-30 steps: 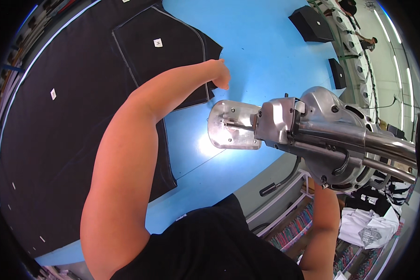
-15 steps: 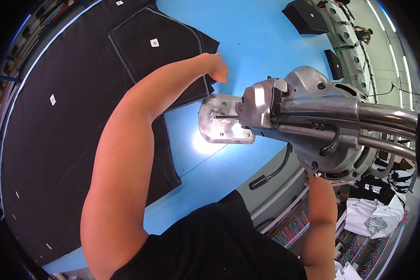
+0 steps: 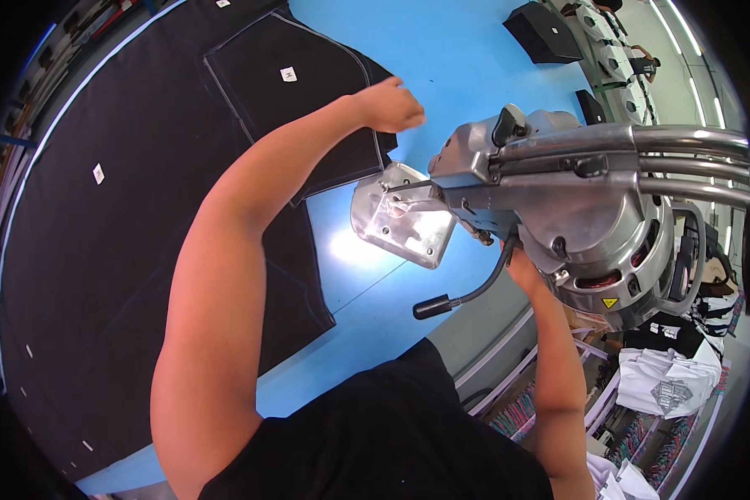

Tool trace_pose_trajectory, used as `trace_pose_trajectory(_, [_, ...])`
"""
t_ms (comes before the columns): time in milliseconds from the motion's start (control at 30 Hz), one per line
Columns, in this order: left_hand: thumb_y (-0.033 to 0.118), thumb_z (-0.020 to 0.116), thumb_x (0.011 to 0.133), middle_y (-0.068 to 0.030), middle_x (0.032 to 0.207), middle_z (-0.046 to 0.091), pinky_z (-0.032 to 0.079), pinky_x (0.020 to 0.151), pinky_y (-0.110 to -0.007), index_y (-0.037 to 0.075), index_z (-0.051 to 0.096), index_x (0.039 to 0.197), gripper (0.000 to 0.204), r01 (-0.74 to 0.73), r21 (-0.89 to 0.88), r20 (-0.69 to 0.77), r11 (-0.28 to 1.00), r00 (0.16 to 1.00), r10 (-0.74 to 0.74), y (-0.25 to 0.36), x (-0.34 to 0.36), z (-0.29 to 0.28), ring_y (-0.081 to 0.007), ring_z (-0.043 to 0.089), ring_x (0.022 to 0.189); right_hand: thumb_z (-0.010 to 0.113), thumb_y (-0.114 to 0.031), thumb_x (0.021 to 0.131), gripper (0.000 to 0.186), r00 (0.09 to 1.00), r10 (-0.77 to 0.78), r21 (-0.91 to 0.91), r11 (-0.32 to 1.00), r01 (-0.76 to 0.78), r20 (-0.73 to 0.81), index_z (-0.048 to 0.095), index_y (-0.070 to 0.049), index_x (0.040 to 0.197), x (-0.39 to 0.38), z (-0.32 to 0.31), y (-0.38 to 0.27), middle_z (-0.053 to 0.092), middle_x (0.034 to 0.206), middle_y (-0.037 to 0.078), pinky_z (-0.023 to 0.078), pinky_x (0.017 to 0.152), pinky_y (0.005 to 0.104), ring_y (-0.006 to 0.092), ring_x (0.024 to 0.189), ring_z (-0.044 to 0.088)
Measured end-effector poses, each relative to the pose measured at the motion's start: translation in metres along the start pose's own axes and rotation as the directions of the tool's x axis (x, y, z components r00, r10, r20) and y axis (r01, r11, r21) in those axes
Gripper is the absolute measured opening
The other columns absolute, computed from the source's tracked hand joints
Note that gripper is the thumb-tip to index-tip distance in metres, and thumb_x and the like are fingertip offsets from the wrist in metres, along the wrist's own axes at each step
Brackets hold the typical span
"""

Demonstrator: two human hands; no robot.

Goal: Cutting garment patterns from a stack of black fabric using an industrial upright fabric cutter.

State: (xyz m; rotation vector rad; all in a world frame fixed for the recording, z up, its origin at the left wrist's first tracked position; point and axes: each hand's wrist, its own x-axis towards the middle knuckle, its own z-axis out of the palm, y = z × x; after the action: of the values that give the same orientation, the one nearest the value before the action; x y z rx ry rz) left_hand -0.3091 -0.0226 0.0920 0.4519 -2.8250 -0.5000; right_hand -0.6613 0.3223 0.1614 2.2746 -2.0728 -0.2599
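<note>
While the flat black cloth (image 3: 133,275) lies left, it looks partly cut, some white lines (image 3: 229,102) seemingly uncut. The left hand (image 3: 392,105) curls above its edge; the right hand (image 3: 519,263) half-hides behind the silver metal machine (image 3: 579,221); grips can't be told.

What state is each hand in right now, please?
Left hand: fingers curled, near the edge of the dark fabric; whether it holds anything cannot be told.
Right hand: mostly hidden by the metal machine; its grip cannot be told.
</note>
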Motion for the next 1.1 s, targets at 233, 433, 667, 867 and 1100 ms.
trace_pose_trajectory(233, [0.024, 0.062, 0.100, -0.0114, 0.129, 0.065, 0.041, 0.109, -0.050, 0.007, 0.068, 0.120, 0.027, 0.193, -0.126, -0.259, 0.973, 0.940, -0.220, 0.029, -0.150, 0.006, -0.0327, 0.056, 0.128, 0.056, -0.039, 0.101, 0.045, 0.991, 0.093, 0.131, 0.988, -0.080, -0.099, 0.064, 0.000, 0.122, 0.008, -0.034, -0.084, 0.067, 0.117, 0.032, 0.048, 0.101, 0.0551, 0.0536, 0.119, 0.058])
trace_pose_trajectory(433, [0.048, 0.055, 0.103, -0.0066, 0.154, 0.049, 0.024, 0.121, -0.066, 0.021, 0.055, 0.148, 0.053, 0.237, 0.051, -0.117, 0.970, 0.966, -0.230, 0.077, -0.187, 0.037, -0.0341, 0.036, 0.151, 0.061, -0.036, 0.098, 0.040, 0.895, 0.404, 0.303, 0.843, -0.444, 0.188, 0.064, 0.000, 0.116, 0.018, -0.104, -0.162, 0.067, 0.105, 0.034, 0.051, 0.087, 0.0551, 0.0548, 0.105, 0.062])
trace_pose_trajectory(667, [0.056, 0.056, 0.100, -0.0034, 0.158, 0.046, 0.020, 0.121, -0.071, 0.025, 0.050, 0.153, 0.062, 0.291, 0.100, -0.034, 0.951, 0.957, -0.289, 0.080, -0.178, 0.043, -0.0328, 0.032, 0.153, 0.073, -0.028, 0.094, 0.035, 0.929, 0.363, 0.457, 0.815, -0.356, 0.076, 0.063, 0.005, 0.091, 0.016, -0.120, -0.206, 0.064, 0.077, 0.017, 0.049, 0.069, 0.0464, 0.0326, 0.073, 0.065])
trace_pose_trajectory(867, [0.060, 0.055, 0.099, -0.0025, 0.162, 0.043, 0.017, 0.122, -0.072, 0.027, 0.048, 0.155, 0.066, 0.272, 0.139, -0.031, 0.952, 0.962, -0.270, 0.079, -0.174, 0.045, -0.0310, 0.028, 0.156, 0.074, -0.034, 0.097, 0.041, 0.928, 0.373, 0.567, 0.768, -0.300, -0.014, 0.057, -0.003, 0.076, 0.006, -0.111, -0.225, 0.051, 0.058, -0.001, 0.037, 0.047, 0.0314, 0.0090, 0.050, 0.047])
trace_pose_trajectory(1100, [0.058, 0.053, 0.099, -0.0037, 0.161, 0.045, 0.014, 0.122, -0.072, 0.028, 0.047, 0.156, 0.065, 0.275, 0.132, -0.056, 0.952, 0.961, -0.269, 0.079, -0.174, 0.051, -0.0305, 0.031, 0.156, 0.072, -0.032, 0.100, 0.043, 0.893, 0.448, 0.633, 0.682, -0.366, 0.033, 0.052, 0.003, 0.115, 0.006, -0.093, -0.240, 0.058, 0.065, 0.002, 0.040, 0.044, 0.0254, 0.0077, 0.048, 0.051])
